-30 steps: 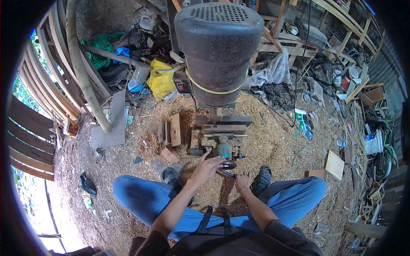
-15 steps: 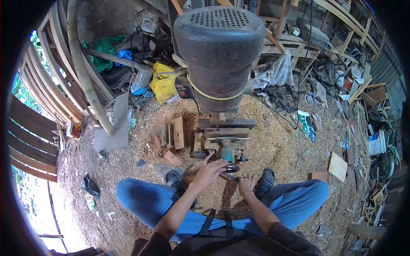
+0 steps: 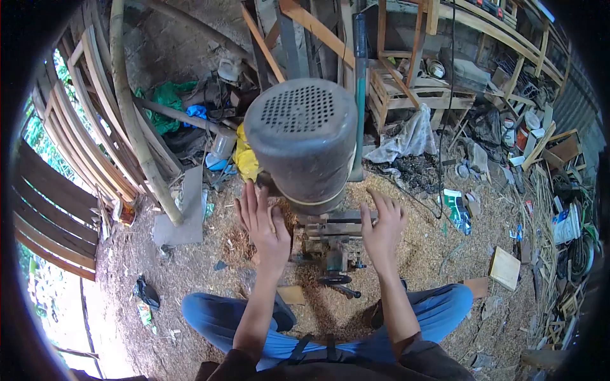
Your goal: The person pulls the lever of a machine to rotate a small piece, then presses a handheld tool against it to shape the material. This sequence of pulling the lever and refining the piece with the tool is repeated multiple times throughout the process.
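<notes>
A large dark motor housing (image 3: 302, 143) with a perforated top stands upright on a wooden and metal base (image 3: 330, 232) in the sawdust. My left hand (image 3: 264, 222) is raised, fingers apart, beside the housing's lower left. My right hand (image 3: 382, 228) is raised the same way at its lower right. Neither hand holds anything. Below the base a small dark disc and a short dark tool (image 3: 337, 282) lie on the ground between my knees.
Sawdust covers the ground. A bamboo pole (image 3: 136, 114) and slatted fence stand left. A yellow bag (image 3: 244, 162), bottles and green cloth lie behind the motor. Wooden frames, crates and scrap fill the back and right. A flat board (image 3: 505, 267) lies right.
Both hands left the small tool and disc low at the base and rose, spread, to either side of the motor housing. The view tilted up, showing more of the back.
</notes>
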